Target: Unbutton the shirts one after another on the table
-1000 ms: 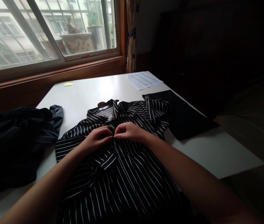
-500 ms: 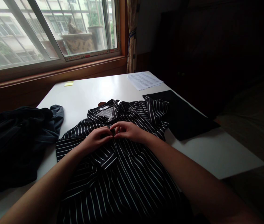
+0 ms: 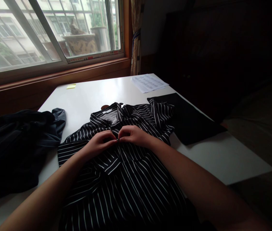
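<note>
A black shirt with white stripes [image 3: 136,179] lies spread on the white table [image 3: 90,93], its collar at the far end and its lower part towards me. My left hand [image 3: 102,140] pinches the front edge of the shirt a little below the collar. Facing it, my right hand [image 3: 134,135] pinches the same front edge, thumb and forefinger together, and the fingertips of both hands nearly meet. Whether a button sits between them is too small and dark to see. One cuffed sleeve is folded over the shirt front, below my left hand.
A dark bundled garment [image 3: 22,147] lies on the left of the table. On the right is a flat black cloth or sheet [image 3: 188,118], partly under the shirt's sleeve. Printed papers [image 3: 149,82] and a yellow sticky note [image 3: 71,86] lie at the back, below the window [image 3: 54,32].
My right forefinger has drawn back from my left fingertips and curled down to its thumb. My left hand and the shirt have hardly moved.
</note>
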### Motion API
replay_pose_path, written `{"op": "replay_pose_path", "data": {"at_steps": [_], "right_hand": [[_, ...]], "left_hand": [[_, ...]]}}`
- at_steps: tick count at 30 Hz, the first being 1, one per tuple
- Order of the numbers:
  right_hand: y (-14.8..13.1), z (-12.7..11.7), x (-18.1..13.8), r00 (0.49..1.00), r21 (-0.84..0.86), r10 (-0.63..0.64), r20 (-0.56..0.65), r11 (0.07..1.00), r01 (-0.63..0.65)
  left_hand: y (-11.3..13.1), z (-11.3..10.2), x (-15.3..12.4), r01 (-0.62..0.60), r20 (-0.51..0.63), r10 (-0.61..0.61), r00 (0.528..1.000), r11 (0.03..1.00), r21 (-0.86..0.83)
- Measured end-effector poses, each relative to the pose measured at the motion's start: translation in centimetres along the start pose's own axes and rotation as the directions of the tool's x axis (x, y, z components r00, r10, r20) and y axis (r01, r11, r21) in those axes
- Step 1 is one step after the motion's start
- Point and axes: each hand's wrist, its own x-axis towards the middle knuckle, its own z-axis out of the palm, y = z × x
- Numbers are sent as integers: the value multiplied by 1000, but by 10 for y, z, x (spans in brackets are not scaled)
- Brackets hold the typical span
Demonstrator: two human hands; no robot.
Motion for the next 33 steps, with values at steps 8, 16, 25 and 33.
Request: {"op": "replay_pose_path", "data": {"at_steps": [8,16,25,33], "right_hand": [[-1,-2,-1,1000,-3,-6,-4,1000,6],[-2,-4,-2,1000,-15,21,-9,1000,-21],[-3,-5,-3,1000,-24,13,-13,1000,-14],[-1,-5,-3,1000,-36,19,-11,999,-19]], "left_hand": [[0,0,0,9,-13,-9,1000,1000,9],[-1,0,1,8,-29,-8,1000,1000,6],[-2,0,1,9,-35,-8,999,1000,9],[0,0,0,12,-33,-12,999,1000,4]]}}
